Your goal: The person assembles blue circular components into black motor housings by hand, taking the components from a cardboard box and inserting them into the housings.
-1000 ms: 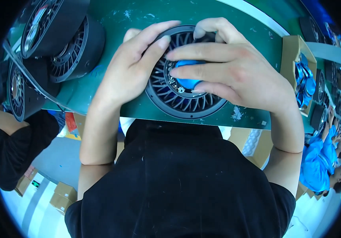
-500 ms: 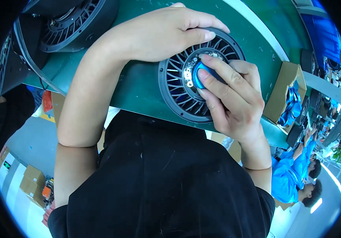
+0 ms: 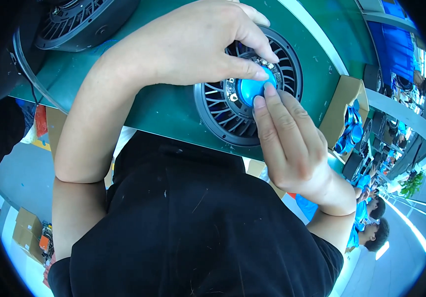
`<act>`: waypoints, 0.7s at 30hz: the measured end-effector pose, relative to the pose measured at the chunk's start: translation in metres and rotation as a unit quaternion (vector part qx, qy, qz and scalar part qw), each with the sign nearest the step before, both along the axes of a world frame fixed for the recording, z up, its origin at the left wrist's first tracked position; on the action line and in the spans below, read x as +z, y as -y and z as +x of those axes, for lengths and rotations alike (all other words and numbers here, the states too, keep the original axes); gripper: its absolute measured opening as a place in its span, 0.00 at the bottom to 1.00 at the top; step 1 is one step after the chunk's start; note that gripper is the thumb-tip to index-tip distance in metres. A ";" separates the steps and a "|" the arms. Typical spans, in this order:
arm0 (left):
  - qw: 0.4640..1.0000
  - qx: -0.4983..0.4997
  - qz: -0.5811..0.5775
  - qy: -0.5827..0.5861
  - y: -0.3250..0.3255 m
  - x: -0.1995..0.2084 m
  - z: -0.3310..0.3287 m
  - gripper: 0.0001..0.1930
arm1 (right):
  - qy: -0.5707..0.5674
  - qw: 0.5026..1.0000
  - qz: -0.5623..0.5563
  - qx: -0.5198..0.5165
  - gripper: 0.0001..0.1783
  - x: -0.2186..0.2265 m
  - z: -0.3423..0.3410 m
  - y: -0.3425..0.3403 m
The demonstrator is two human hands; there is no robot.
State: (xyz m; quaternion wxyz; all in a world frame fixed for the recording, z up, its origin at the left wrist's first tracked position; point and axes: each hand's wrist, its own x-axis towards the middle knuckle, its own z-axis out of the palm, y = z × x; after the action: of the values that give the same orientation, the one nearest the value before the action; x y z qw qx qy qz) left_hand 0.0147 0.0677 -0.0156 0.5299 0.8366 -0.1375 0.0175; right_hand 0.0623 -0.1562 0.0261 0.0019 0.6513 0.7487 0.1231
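Touching the round blue cap [image 3: 251, 91] in the middle of the black wheel [image 3: 240, 113] with left hand [image 3: 210, 42], fingers spread on the wheel's far side, and right hand [image 3: 292, 136], fingers close together on its near side.

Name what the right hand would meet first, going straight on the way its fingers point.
The blue cap on the black wheel: the right hand seems to touch it, though depth is unclear.
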 end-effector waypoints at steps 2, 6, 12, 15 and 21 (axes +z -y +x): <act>1.000 0.004 -0.002 -0.005 0.002 0.001 -0.001 0.15 | 0.025 1.000 -0.009 0.010 0.14 0.001 -0.002 0.000; 1.000 0.013 0.004 -0.018 0.004 0.001 -0.001 0.15 | 0.073 0.997 -0.004 0.030 0.14 0.003 -0.004 0.000; 0.999 0.024 0.016 -0.022 0.006 0.000 -0.002 0.16 | 0.048 0.998 -0.044 0.026 0.17 0.011 -0.001 -0.002; 0.999 0.032 0.021 -0.011 0.007 -0.001 -0.006 0.16 | -0.005 1.000 0.007 0.020 0.15 -0.003 0.009 -0.003; 0.998 0.031 0.040 0.028 0.009 0.003 -0.006 0.13 | -0.133 0.974 0.169 -0.077 0.14 -0.020 0.028 -0.011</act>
State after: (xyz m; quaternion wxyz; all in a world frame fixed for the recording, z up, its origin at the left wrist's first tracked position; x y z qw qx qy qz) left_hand 0.0087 0.0586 -0.0129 0.4908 0.8603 -0.1274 0.0519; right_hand 0.0900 -0.1456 0.0065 -0.1983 0.7086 0.6582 0.1591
